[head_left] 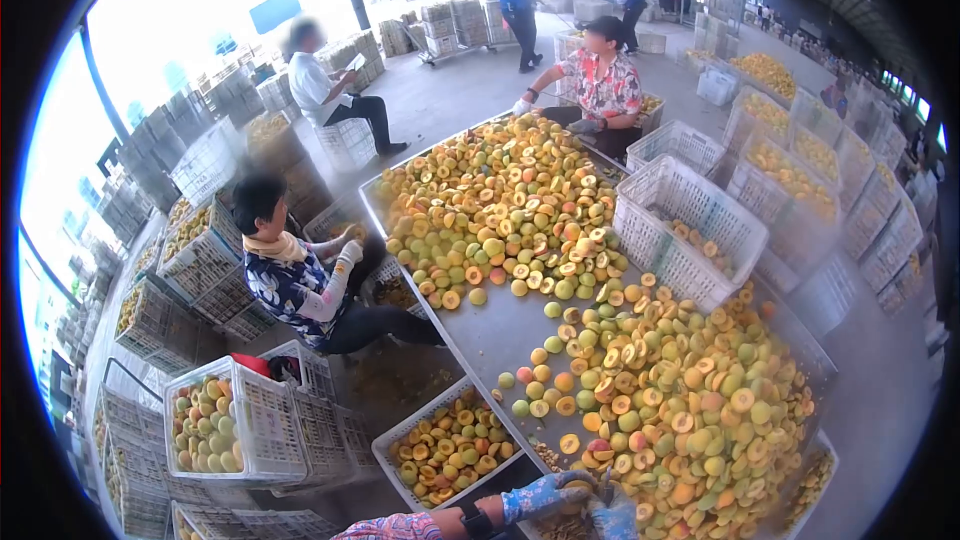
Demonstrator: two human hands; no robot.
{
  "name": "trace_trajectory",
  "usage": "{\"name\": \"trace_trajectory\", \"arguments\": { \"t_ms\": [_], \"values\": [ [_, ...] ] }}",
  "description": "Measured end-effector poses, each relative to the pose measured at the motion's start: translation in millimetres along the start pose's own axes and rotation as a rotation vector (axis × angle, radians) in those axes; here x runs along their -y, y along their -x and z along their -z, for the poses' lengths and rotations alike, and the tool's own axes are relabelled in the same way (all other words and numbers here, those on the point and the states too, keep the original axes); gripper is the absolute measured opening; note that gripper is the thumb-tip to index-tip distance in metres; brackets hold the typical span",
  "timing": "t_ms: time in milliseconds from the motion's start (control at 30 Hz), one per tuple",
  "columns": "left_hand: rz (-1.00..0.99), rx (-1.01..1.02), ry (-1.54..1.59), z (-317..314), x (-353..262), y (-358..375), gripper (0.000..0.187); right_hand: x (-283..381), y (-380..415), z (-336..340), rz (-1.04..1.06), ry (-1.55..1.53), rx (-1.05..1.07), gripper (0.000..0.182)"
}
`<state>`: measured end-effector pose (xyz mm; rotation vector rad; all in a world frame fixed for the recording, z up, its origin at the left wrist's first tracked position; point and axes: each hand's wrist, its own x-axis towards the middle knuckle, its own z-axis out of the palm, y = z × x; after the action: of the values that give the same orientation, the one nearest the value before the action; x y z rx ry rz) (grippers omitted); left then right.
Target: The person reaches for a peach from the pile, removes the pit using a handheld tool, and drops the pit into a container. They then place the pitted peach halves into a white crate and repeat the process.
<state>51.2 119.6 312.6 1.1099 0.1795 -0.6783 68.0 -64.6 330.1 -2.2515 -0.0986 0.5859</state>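
Observation:
At the bottom edge, my left hand (545,498), in a blue patterned glove, reaches in from the left over the table edge. Its fingers are curled closed around something too small to make out. Close beside it on the right is my right hand (613,520), also gloved in blue and partly cut off by the frame; its fingers are blurred, and what it may hold is unclear. Both are next to a large heap of halved and whole yellow-green fruit (700,390) on the metal table (490,340). A second heap (510,200) covers the far part.
A white crate (690,230) stands on the table's right side. A crate of fruit (450,445) is below the left edge, near my left forearm. One person (300,280) sits at the left side, another (600,85) at the far end. Stacked crates (235,420) stand at left.

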Motion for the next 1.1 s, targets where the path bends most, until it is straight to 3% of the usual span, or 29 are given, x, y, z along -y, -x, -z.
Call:
{"name": "trace_trajectory", "arguments": {
  "t_ms": [67,133,200,300,367,400,433,467,500,533,567,633,700,733,800,833,867,900,933,1000,1100],
  "values": [
    [-0.091,0.058,-0.094,3,-21,11,0.037,-6,-5,-11,0.072,0.016,-0.071,0.039],
    [-0.118,0.083,-0.126,12,-26,16,0.042,-6,-6,-20,-0.007,-0.017,0.006,0.025],
    [-0.145,0.091,-0.011,13,-35,23,0.048,60,-1,3,0.017,-0.148,-0.041,0.025],
    [-0.096,0.03,-0.129,6,-71,50,0.051,77,7,4,-0.045,-0.509,0.073,0.02],
    [-0.113,0.059,-0.18,6,-78,59,0.052,75,12,4,0.069,-0.32,0.03,0.019],
    [-0.076,0.006,-0.123,4,-63,54,0.046,89,15,11,0.144,-0.193,0.003,0.019],
    [-0.21,-0.045,-0.157,-1,-62,57,0.043,116,26,22,0.058,-0.216,0.014,0.017],
    [-0.324,-0.091,-0.182,-10,-56,60,0.041,88,20,13,0.12,-0.349,-0.006,0.013],
    [-0.278,-0.118,-0.135,-22,-69,73,0.042,102,28,24,0.05,-0.464,0.02,0.011],
    [-0.355,-0.199,-0.177,-31,-73,76,0.047,113,36,33,0.093,-0.485,-0.005,0.009],
    [-0.29,-0.183,-0.015,-32,-64,73,0.052,121,45,43,0.003,-0.63,0.019,0.011],
    [-0.297,-0.11,0.298,-45,-72,82,0.06,109,50,57,-0.012,-0.641,0.008,0.016],
    [-0.324,-0.133,0.416,-54,-83,93,0.062,109,76,67,-0.033,-0.72,0.025,0.017],
    [-0.392,-0.17,0.249,-56,-81,95,0.053,107,80,69,0.079,-0.575,0.033,0.018],
    [-0.367,-0.04,0.611,-61,-80,101,0.047,106,97,69,0.284,-0.32,0.022,0.026],
    [-0.35,-0.037,0.607,-67,-77,103,0.047,109,105,68,0.287,-0.202,0.041,0.029],
    [-0.432,-0.169,0.34,-74,-74,104,0.051,114,113,69,0.289,-0.083,0.062,0.033],
    [-0.51,-0.294,0.069,-80,-71,105,0.055,119,121,74,0.462,0.113,0.1,0.039],
    [-0.5,-0.286,0.065,-85,-69,106,0.055,116,123,67,0.358,0.042,0.08,0.042],
    [-0.435,-0.173,0.471,-94,-69,108,0.05,119,129,64,0.253,0.289,0.097,0.035],
    [-0.441,-0.168,0.439,-99,-71,113,0.047,104,129,53,0.356,0.091,-0.094,0.03]
  ]
}}
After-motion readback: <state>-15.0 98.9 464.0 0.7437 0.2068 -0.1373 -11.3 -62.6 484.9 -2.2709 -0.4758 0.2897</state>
